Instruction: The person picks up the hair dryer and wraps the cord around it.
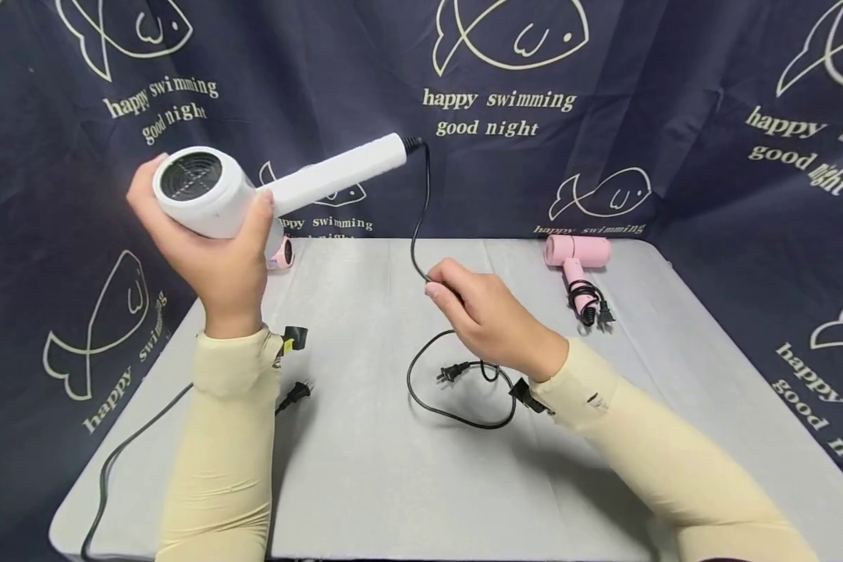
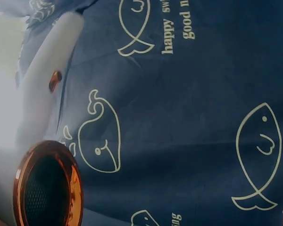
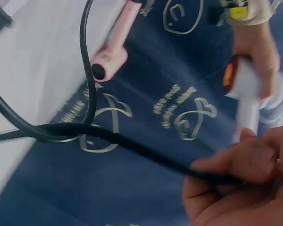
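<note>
My left hand (image 1: 214,265) grips a white hair dryer (image 1: 337,173) by its head, holding it above the table's left side. Its round black grille faces up, and its handle slants up to the right. A copper-coloured rim (image 2: 76,183) rings its front opening in the left wrist view. From the handle's end hangs a black power cord (image 1: 428,172). Between thumb and fingers, my right hand (image 1: 495,316) pinches that cord (image 3: 146,151) above the table. The cord's lower part lies looped below this hand, near a two-pin plug (image 1: 453,372).
A pink hair dryer (image 1: 578,254) with its cord wrapped round the handle lies at the back right. Another pink one (image 1: 281,254) is partly hidden behind my left hand. Beside the left sleeve are a second plug (image 1: 295,395) and a cord (image 1: 105,476) along the grey table (image 1: 365,484).
</note>
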A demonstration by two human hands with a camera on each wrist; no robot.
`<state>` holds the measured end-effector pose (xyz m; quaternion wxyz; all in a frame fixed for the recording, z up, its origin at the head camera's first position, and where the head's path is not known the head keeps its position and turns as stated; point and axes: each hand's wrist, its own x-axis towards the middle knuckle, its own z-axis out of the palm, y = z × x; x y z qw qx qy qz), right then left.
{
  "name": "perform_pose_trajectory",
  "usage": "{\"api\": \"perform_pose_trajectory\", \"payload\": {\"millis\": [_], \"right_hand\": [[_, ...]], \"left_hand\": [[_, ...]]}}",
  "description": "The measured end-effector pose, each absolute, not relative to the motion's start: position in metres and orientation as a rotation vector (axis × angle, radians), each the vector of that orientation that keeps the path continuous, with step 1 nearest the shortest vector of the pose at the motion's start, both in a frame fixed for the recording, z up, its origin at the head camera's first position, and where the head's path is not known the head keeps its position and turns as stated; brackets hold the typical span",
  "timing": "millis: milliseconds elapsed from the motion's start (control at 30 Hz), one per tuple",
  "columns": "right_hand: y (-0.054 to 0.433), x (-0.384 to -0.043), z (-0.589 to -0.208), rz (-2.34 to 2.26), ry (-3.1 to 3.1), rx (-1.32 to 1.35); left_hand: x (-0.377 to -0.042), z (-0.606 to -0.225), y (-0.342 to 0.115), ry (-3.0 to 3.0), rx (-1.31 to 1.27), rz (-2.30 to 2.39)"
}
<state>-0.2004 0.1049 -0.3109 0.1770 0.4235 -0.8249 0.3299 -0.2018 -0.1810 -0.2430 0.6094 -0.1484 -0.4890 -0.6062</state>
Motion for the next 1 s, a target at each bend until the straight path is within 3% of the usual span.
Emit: {"api": "perform_pose_trajectory", "payload": {"millis": [267,533,800,1000], "right_hand": [[0.098,-0.199,-0.262,0.613,-2.101,1.525],[0.114,-0.230,-0.223,0.728,-1.974,1.394],[0.128,-0.269,-0.249,0.859,-2.197,0.980],[0.120,-0.276,-0.288,0.833,-2.402,0.993]], "left_hand": [[-0.201,-0.249,-0.179,-1.464,-0.340,-1.380],[-0.199,-0.257,-0.181,-1.688,-0.446,-1.449],[-0.191,-0.249,-0.181,-1.623,-0.536,-1.624],[-0.187,-0.246,-0.180,-1.516,-0.483,-1.659]]}}
